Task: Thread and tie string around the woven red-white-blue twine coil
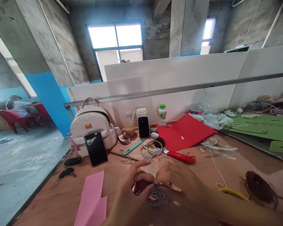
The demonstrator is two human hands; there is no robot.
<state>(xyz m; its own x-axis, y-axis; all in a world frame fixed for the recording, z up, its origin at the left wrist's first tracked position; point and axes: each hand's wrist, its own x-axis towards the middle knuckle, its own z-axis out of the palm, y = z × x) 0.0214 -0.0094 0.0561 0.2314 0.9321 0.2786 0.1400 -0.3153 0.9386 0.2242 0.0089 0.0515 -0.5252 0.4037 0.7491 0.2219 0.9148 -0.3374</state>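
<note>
My left hand [132, 191] and my right hand [179, 182] meet low in the middle of the wooden table [217, 175]. Both pinch a black-and-white braided cord piece [157, 198] with a red-and-pink part tucked among my fingers. Pink-and-white twisted cord [129, 159] lies just beyond my fingers. A sheet of pink paper [91, 201] sits left of my left hand. Beyond my right hand lies a red-handled cutter [181, 157]. A white cord [217, 166] runs down towards a yellow loop [233, 194] near my right forearm.
A white backpack [91, 125], several phones, cups and a bottle [162, 115] stand at the far edge, with a red folder [184, 131] beside them. Green boards [261, 128] lie right. The table's left edge drops to the floor, where a seated person [19, 106] is.
</note>
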